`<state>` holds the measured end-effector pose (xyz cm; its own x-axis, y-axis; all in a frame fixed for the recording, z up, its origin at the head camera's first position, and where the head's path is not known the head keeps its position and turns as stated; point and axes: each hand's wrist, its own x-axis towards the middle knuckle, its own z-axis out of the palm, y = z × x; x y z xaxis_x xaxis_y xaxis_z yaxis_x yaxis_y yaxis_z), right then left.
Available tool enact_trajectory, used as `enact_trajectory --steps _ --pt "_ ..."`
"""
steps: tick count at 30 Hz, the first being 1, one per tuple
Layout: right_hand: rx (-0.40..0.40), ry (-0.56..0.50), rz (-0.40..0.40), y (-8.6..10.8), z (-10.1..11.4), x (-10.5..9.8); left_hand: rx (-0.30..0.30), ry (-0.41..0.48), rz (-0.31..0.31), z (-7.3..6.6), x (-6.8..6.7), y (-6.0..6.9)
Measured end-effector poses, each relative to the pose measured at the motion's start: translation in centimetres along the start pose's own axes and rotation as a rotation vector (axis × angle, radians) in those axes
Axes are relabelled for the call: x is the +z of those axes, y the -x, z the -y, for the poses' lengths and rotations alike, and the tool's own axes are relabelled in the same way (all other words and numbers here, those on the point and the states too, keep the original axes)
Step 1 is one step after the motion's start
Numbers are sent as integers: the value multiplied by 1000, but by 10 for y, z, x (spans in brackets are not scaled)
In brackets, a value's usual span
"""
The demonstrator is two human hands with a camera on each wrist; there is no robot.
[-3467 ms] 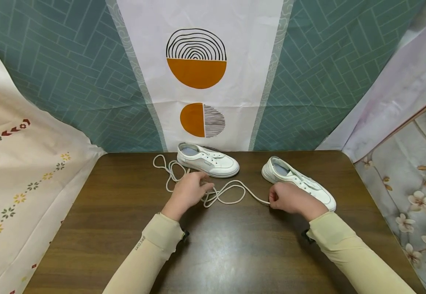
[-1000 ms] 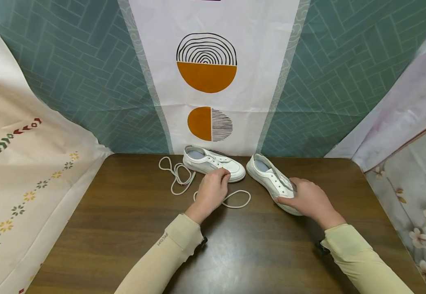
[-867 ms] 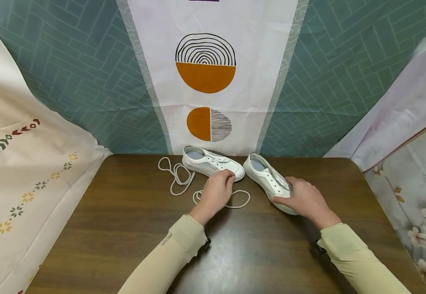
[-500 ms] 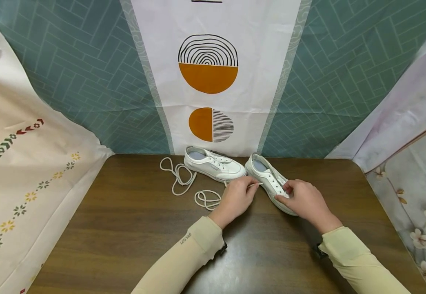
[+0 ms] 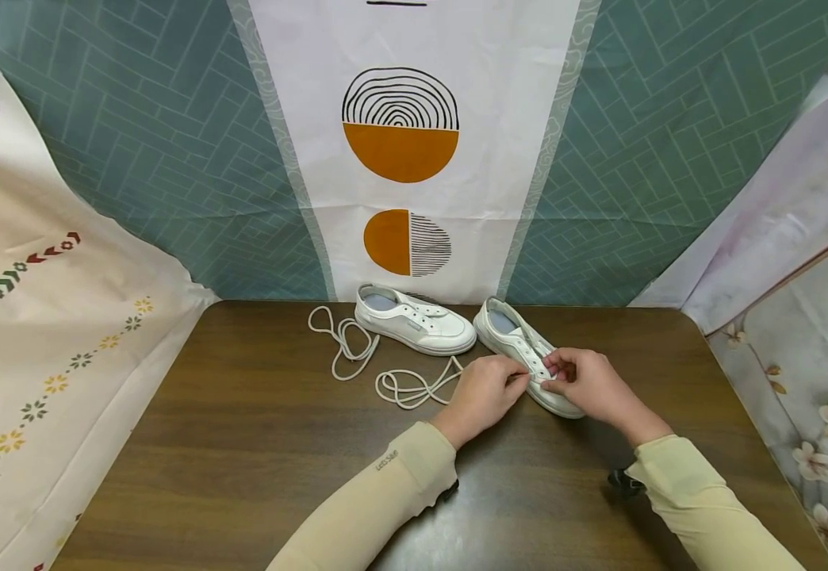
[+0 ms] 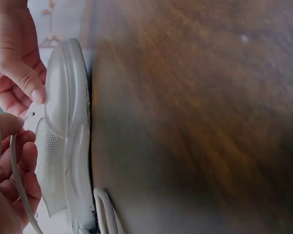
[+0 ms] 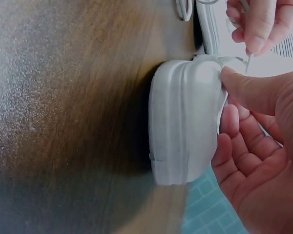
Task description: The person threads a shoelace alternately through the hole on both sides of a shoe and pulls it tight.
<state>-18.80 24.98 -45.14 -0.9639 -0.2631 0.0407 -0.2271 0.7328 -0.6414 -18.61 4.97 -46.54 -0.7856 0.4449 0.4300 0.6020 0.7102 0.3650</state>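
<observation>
Head view: a low white shoe of smooth, leather-like stuff with a mesh side panel [image 5: 519, 351] is noted on the dark brown wood-grain table [image 5: 243, 476], toward two o'clock from its middle, toe aimed between four and five. Its forefoot is gripped by the right hand [image 5: 592, 388], fingers curled. A thin off-white cord lace [image 6: 15, 170] is pinched near its tip by the left hand [image 5: 481, 396], close beside the eyelets. Shoe judged light, upper soft, sole firmer; best steadied by the forefoot. Lace judged limp; best taken just behind the tip. A matching white shoe [image 5: 421, 327] is seen between nine and ten o'clock.
</observation>
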Motion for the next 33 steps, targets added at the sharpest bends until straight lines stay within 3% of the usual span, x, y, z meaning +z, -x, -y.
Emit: enact_trajectory --steps 5,10,19,27,33 --pt "-9 -63 21 0 -4 -2 41 -46 5 -5 2 -2" --pt "-5 -99 54 0 -7 -4 83 -100 -35 -7 7 -4" --pt "19 -99 89 -6 -4 -7 92 -125 -96 -7 10 -6" --pt "23 -77 103 -8 -6 -6 125 -144 -76 -10 13 -8" --pt "1 -95 126 -5 -9 -11 144 -127 -18 -10 13 -11"
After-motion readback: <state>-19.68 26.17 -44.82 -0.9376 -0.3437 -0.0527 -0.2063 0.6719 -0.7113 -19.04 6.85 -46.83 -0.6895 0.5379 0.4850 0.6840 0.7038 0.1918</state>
